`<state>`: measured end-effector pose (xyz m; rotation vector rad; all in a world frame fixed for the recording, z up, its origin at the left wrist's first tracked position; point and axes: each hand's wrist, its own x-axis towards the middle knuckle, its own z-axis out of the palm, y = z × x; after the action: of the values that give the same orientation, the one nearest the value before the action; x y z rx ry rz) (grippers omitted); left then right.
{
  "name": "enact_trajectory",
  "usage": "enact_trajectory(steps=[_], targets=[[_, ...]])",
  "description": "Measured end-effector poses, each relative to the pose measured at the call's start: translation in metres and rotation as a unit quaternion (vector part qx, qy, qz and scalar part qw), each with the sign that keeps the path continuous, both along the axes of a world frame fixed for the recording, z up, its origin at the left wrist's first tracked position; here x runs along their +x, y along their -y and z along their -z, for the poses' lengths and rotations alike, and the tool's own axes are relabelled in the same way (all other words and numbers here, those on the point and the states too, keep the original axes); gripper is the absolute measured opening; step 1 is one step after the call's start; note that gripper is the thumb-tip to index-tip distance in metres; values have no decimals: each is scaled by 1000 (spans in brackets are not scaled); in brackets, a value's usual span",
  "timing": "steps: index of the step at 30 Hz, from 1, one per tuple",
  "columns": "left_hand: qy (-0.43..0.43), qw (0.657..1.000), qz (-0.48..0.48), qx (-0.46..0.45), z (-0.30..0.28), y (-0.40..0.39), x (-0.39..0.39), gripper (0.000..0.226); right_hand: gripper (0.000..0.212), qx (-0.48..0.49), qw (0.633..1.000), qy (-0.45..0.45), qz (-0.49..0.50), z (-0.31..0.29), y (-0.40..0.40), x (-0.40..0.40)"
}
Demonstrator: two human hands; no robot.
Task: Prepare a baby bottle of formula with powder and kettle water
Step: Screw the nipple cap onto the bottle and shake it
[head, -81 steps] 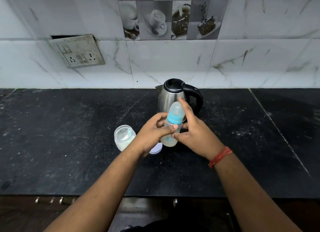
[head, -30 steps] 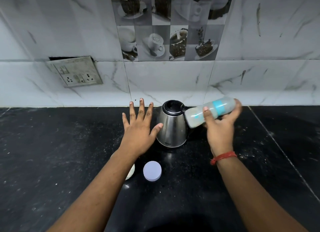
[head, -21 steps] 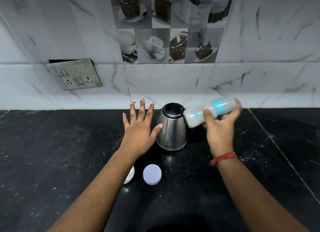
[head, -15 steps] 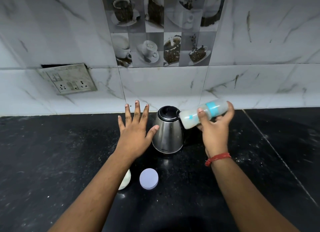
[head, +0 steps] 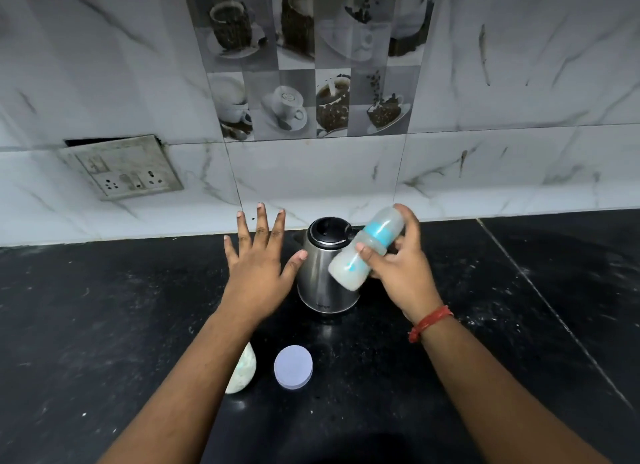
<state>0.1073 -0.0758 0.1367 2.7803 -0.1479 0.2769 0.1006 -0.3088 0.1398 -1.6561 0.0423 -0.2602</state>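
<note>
My right hand (head: 401, 273) grips a capped baby bottle (head: 367, 247) with a blue collar and milky liquid inside. The bottle is tilted, base down-left, cap up-right, in front of the steel kettle (head: 320, 273). The kettle stands on the black counter (head: 104, 325) near the wall. My left hand (head: 258, 266) hovers with fingers spread just left of the kettle, thumb close to its side. Below my left forearm the powder jar (head: 242, 372) shows only partly. Its pale round lid (head: 293, 366) lies flat beside it.
A marble-tiled wall (head: 311, 176) rises right behind the kettle. A loose socket plate (head: 121, 167) hangs on it at the left. White specks dust the counter. The counter's front edge runs along the bottom of the view.
The bottle went from upright at the counter to lifted and lying sideways in my right hand, and now its base has swung down-left. My left hand let go and spread open.
</note>
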Motion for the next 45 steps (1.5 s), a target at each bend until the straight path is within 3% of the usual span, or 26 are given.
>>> enact_trajectory(steps=[3,5,7,9,12,14,16,17,21,24,26,30,34,39,43,45], targets=[[4,1000,-2,-6,2,1,1,81,85,141,984,42,103,-8,8,5],[6,1000,1,-2,2,1,2,81,90,66,993,42,93,-8,6,7],[15,1000,2,-7,1,1,4,80,89,-40,999,-3,15,-7,4,6],[17,1000,0,-13,0,2,5,80,85,-12,1000,-3,21,-11,7,7],[14,1000,2,-13,-1,3,5,81,83,129,984,40,116,-14,12,13],[12,1000,4,-8,-2,3,4,81,86,56,993,34,101,-11,8,14],[12,1000,3,-10,-2,4,4,80,85,-43,999,-10,10,-7,5,13],[12,1000,3,-12,-3,5,4,80,84,-46,999,-18,-1,-7,5,12],[6,1000,5,-11,-2,5,2,81,84,108,986,34,123,-9,8,15],[6,1000,5,-5,-2,4,3,81,82,-11,999,-8,36,-7,5,14],[9,1000,4,-11,-3,3,4,81,80,-13,1000,-17,7,-8,7,12],[15,1000,3,-9,-2,1,5,83,80,151,979,49,128,-14,14,13],[18,1000,3,-10,-3,2,8,83,81,-4,999,-31,-32,-15,8,12],[15,1000,3,-5,-9,2,8,85,79,136,984,51,107,-21,8,16],[15,1000,-1,-9,-12,1,9,85,78,-6,998,-28,-49,-22,8,17],[15,1000,0,-12,-12,1,8,86,75,49,999,-16,-3,-24,12,17]])
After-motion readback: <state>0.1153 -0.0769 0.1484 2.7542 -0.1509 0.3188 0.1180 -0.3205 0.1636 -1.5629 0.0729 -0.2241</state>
